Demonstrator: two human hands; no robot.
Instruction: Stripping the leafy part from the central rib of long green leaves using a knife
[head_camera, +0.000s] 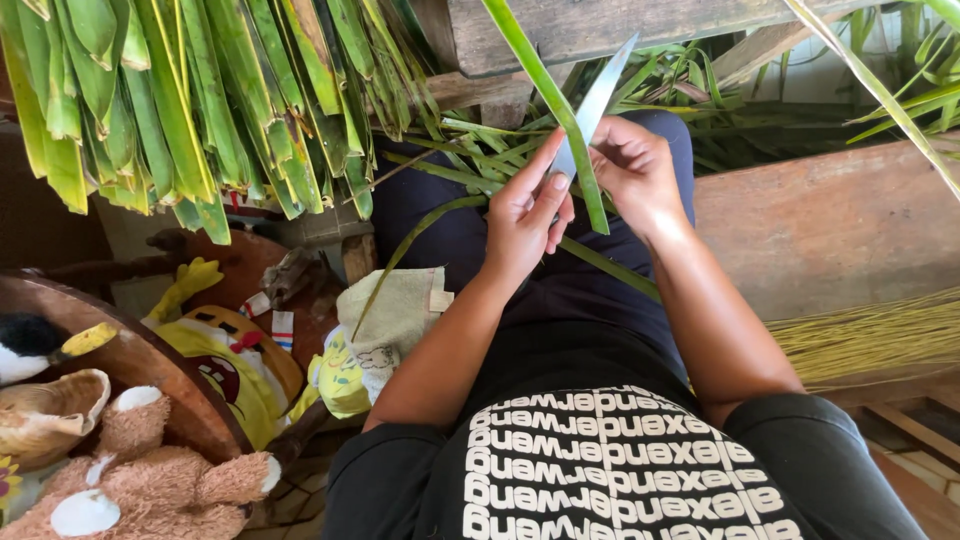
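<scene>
1. Nearest, at 6 o'clock: the person's dark shirt (600, 470) with rows of pale lettering, seen from above; dark trousers over the lap.
2. At 8 o'clock: a brown plush bear (130, 480) with white paw pads, lying against a round wooden rim (150, 370); beside it a black-and-white plush with a yellow beak (45, 345).
3. At 9 o'clock: a yellow plush toy (230, 350) with a small white-and-red rectangular tag (283, 328) just beside it; a pale folded cloth (400, 310) with a small cream label at its upper right corner.
4. Centre, just above the lap: left hand (525, 215), fingers closed, thumb and forefinger pinching a long green leaf strip (560, 110), which runs from 12 o'clock down between both hands.
5. Right hand (635, 170), curled around the handle of a knife (592, 105); the pale blade points up toward 12 o'clock and lies against the leaf strip.
6. At 3 o'clock: a wooden bench plank (830, 220); below it, at 4 o'clock, a sheaf of thin yellow-green ribs (870, 335).
7. Farthest, at 10 to 11 o'clock: a hanging bundle of broad green leaves (190, 100), cut ends downward; more loose leaves (700, 80) at 1 o'clock.
</scene>
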